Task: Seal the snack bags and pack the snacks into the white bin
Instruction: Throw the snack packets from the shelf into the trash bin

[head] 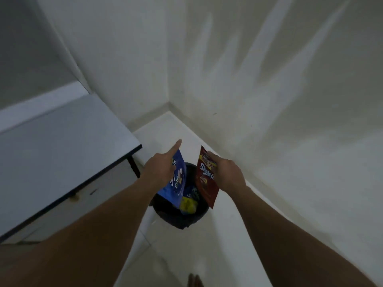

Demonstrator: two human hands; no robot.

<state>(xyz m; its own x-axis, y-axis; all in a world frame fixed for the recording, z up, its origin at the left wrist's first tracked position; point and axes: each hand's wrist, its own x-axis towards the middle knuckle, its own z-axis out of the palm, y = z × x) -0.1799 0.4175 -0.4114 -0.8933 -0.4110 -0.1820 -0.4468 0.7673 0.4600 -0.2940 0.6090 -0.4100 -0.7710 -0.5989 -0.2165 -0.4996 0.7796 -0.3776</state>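
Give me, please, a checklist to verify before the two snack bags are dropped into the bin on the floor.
1. The left hand grips the blue bag: ok.
2. The right hand grips the red bag: ok.
3. The blue bag is above the opening of the bin: ok.
4. The red bag is above the opening: cannot tell; it hangs by the right rim.
5. Both bags are sealed: cannot tell; the tops are blurred or covered.
6. The bin is white, as the task says: not ok; it looks dark.
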